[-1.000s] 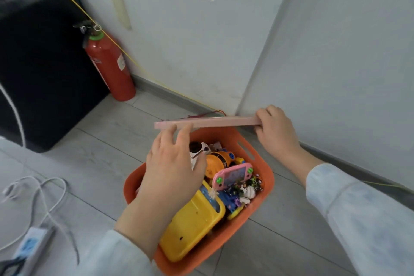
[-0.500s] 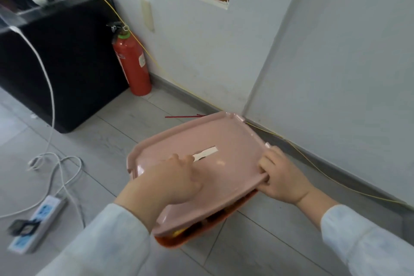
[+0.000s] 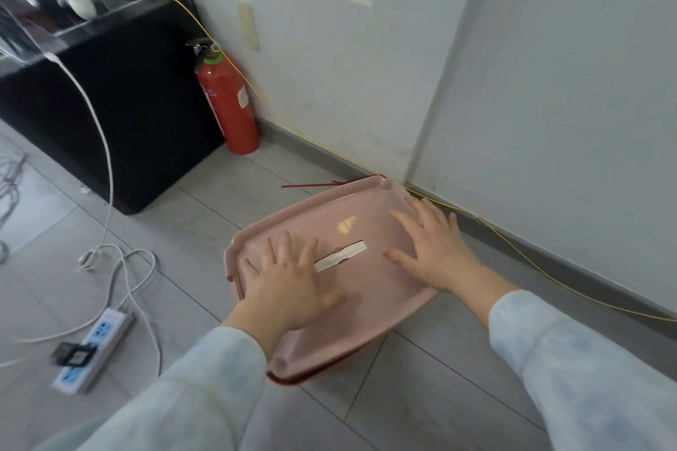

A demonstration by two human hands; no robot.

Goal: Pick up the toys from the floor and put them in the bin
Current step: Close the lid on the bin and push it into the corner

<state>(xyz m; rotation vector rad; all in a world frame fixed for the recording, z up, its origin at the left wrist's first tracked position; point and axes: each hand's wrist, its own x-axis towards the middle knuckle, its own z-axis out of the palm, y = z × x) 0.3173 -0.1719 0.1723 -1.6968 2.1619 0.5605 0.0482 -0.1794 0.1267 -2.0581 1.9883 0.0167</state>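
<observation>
We press both flat, spread hands on the pink lid (image 3: 351, 227).
Uneven pushing from the left hand (image 3: 289, 282) or right hand (image 3: 436, 249) could tip the bin (image 3: 311, 375).

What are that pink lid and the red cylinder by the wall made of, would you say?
The pink lid looks like moulded plastic with a smooth, slightly glossy finish: it shows a soft window glint and rounded moulded rims. The red fire extinguisher is probably painted metal, with an even sheen along its body, though the look alone cannot confirm that.
</observation>
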